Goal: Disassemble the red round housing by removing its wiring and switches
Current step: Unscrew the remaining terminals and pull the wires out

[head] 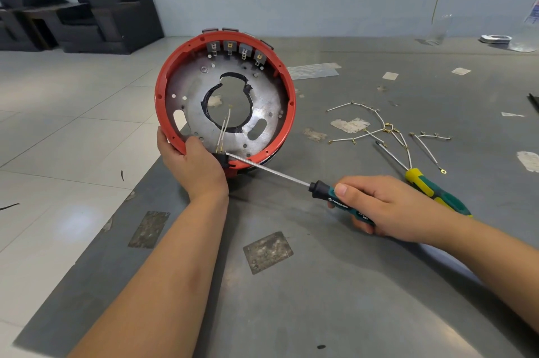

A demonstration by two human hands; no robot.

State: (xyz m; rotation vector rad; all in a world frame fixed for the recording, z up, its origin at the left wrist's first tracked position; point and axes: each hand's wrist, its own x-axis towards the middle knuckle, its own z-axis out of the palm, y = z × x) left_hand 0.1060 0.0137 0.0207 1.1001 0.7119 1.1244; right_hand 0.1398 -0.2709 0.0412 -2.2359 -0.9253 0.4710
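our right hand [388, 209] wraps the screwdriver [291, 179], tip at a black switch [224, 160] on the near rim | left hand [192, 163] grips red housing [159, 89] tilted on table [320, 284] | removed wires [388, 130] lie right | four switches [236, 49] and two leads left, we judge

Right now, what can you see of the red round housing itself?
The red round housing is a ring-shaped shell around a dull metal plate with a large ragged central hole and smaller slots. It stands tilted on edge on the grey table, open side facing the camera. Four switch backs line its upper inside rim. The left hand grips the lower rim; the screwdriver tip meets a black part there.
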